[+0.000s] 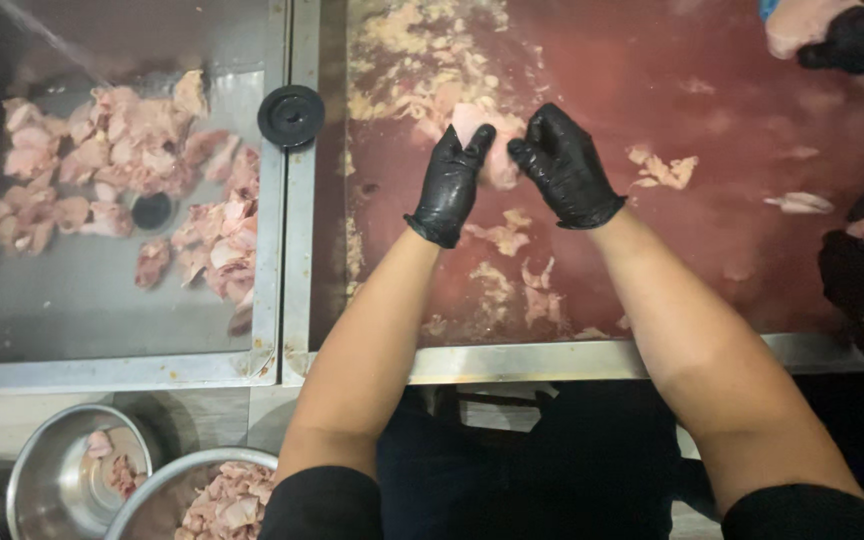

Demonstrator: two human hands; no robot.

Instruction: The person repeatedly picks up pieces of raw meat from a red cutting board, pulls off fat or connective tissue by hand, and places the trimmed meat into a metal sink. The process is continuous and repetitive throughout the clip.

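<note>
My two gloved hands, left hand and right hand, are close together, both gripping one piece of raw chicken above the red table, right of the black sink plug.

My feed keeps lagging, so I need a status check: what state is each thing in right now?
Left hand: gloved, gripping meat piece.
Right hand: gloved, gripping meat piece.
Meat piece: held above red cutting surface.
Sink: holds meat, drain unplugged.
Black plug: lying on rim.
Steel bowls: partly filled.
</note>
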